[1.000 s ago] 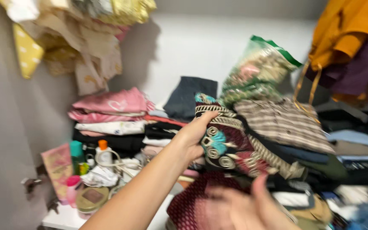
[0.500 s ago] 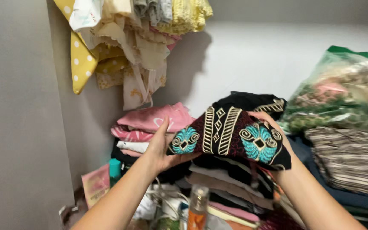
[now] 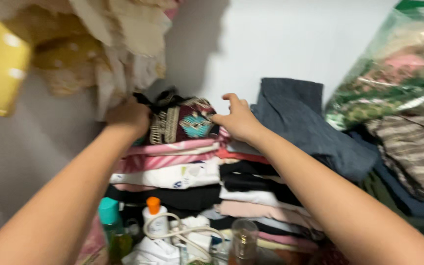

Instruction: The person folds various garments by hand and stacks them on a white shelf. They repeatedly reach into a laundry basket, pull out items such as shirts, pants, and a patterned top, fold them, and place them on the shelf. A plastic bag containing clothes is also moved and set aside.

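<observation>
A folded dark embroidered cloth with teal and cream patterns lies on top of the left stack of folded clothes. My left hand grips its left end, close under the hanging fabrics. My right hand presses on its right end, fingers curled against the cloth. Both arms reach forward over the shelf. The view is blurred by motion.
Cream and yellow dotted fabrics hang at top left. A folded grey garment leans right of the stack. A clear bag of clothes sits at right above a striped garment. Bottles and a cable lie below.
Both hands carried the embroidered cloth away from my chest and set it down on the pink pile at the left. The view shifted closer to the stacks.
</observation>
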